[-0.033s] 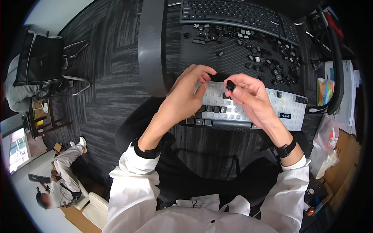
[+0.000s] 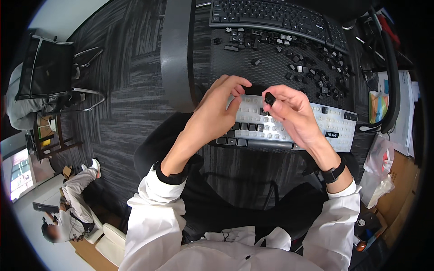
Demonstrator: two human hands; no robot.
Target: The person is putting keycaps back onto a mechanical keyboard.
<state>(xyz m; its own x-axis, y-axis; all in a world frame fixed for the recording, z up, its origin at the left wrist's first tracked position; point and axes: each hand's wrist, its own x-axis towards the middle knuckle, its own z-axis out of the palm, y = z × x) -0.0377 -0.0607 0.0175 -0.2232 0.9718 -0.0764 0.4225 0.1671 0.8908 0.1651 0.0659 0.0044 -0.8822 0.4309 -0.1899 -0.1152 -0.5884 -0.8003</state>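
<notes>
- Between the two hands, over the middle of the worktop: a white keyboard base (image 2: 289, 124), mostly stripped of caps, long axis running left to right in front of the person.
- Right hand (image 2: 296, 115): grip pinched closed, thumb and forefinger holding one black keycap (image 2: 270, 98). The cap is raised clear of the base and sits at the leftmost tip of the grip.
- Left hand (image 2: 217, 113): grip loosely curled and holding nothing; fingertips (image 2: 235, 105) rest on or just over the left end of the base. Whether they press down, I cannot tell.
- Key relation: the bare sockets lie directly beneath and slightly nearer the person than the held cap. A few black caps (image 2: 246, 127) already seated sit below and to the left of the right grip, just beside the left hand's fingers. The right hand is the nearer to the open sockets under the cap.
- Beyond both grips, on a dark mat: loose black keycaps (image 2: 312, 67) scattered, well apart from the hands, and a complete black keyboard (image 2: 275, 16) farther still.
- Right of the right grip: papers and a clear bag (image 2: 377, 174) at the worktop edge.
</notes>
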